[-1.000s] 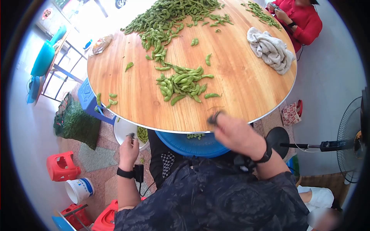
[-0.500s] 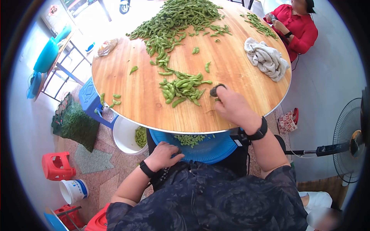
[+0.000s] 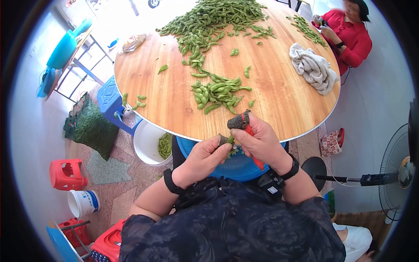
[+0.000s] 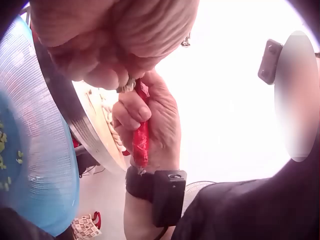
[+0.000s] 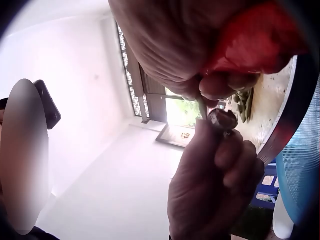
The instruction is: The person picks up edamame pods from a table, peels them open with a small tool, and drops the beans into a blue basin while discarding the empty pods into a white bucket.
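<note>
My two hands meet over the near table edge. The left hand (image 3: 203,157) pinches a green soybean pod (image 3: 231,139) at its tip; a dark cover (image 3: 222,139) sits on one of its fingers. My right hand (image 3: 264,137) is at the pod's other side, its fingers curled round a tool's red-wrapped handle (image 4: 142,142). A dark grey finger cover (image 3: 239,121) with a red band is on that hand. The tool's working end is hidden by the hands. Below them a blue basin (image 3: 238,172) holds shelled beans (image 4: 4,145).
On the round wooden table (image 3: 152,96) lie a small heap of pods (image 3: 218,94), a big pile (image 3: 214,19) behind it and a crumpled cloth (image 3: 312,67). A white bucket (image 3: 146,142) with pods stands left, a fan (image 3: 399,168) right. Someone in red (image 3: 355,41) sits across.
My left hand moved from beside the white bucket, past the basin rim, up to the table edge. The right hand reached out beside the small heap, then drew back to meet it.
</note>
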`<state>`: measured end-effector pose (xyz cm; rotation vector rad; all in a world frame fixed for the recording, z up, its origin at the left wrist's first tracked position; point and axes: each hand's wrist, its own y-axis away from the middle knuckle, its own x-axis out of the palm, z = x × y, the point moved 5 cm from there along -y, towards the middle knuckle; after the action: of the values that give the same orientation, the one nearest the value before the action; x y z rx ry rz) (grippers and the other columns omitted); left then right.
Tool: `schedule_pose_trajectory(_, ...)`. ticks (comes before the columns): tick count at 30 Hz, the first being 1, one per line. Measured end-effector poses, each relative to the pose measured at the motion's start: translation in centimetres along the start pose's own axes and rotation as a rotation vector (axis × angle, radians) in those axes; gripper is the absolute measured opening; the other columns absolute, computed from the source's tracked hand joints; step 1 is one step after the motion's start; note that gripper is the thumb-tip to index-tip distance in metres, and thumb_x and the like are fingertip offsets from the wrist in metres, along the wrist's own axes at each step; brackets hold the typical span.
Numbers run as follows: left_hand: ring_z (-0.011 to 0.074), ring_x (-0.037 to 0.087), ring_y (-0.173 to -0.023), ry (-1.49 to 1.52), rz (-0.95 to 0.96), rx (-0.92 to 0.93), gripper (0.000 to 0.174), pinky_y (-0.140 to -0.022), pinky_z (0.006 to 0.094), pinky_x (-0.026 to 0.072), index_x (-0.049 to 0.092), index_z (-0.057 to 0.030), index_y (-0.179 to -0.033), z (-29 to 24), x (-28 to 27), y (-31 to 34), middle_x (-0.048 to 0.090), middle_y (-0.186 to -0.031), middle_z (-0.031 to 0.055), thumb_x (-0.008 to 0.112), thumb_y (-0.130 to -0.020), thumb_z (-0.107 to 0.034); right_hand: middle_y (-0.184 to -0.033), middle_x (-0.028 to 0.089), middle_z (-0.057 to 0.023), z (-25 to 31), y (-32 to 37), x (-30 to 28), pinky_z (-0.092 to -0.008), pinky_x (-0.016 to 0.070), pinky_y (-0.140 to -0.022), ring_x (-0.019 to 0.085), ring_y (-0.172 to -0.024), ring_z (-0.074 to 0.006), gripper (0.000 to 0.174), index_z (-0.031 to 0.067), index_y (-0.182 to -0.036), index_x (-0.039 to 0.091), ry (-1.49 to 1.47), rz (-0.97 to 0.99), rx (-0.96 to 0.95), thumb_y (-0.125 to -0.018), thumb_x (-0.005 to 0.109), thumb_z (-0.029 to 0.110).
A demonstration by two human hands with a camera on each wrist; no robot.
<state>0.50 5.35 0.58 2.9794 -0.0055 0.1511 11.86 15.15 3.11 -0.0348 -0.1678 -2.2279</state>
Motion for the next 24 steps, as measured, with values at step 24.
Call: schedule_pose_trajectory(24, 0.0038, 0.043, -0.063, 0.061, -0.001, 0.019, 0.015, -0.058, 0.0198, 0.0361, 0.056, -0.004, -0.079, 2.0, -0.7, 2.2, 0.05, -0.07, -0.0042, 0.05, -0.092, -0.01, -0.076, 0.058, -0.0063, -2.5, 2.4, 2.4, -0.0218, 0.0408, -0.041, 0.053, -0.048, -0.0088, 0.02, 0.0019, -0.11, 0.041, -0.103, 0.154, 0.196, -0.091, 0.039, 0.009)
